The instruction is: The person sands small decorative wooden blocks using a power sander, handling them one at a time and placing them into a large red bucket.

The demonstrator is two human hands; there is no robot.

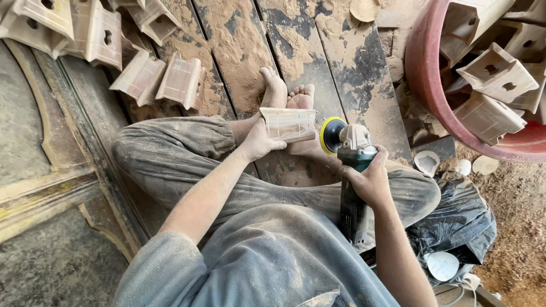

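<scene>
Head view: dusty wooden block (288, 124) beside round sanding disc (330, 135)

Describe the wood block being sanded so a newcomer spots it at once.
Start at the person's crossed legs at the centre. Just above the knees, the left hand holds a pale wooden block against the yellow-rimmed disc of the angle grinder held in the right hand. It is the only block in a hand; others lie on the planks or in the red tub.

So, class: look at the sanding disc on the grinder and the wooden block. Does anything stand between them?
Nothing visible does. The left hand holds the wooden block up beside the yellow-rimmed sanding disc of the grinder, gripped by the right hand. Only a narrow open gap separates block and disc; the bare feet lie behind.
</scene>
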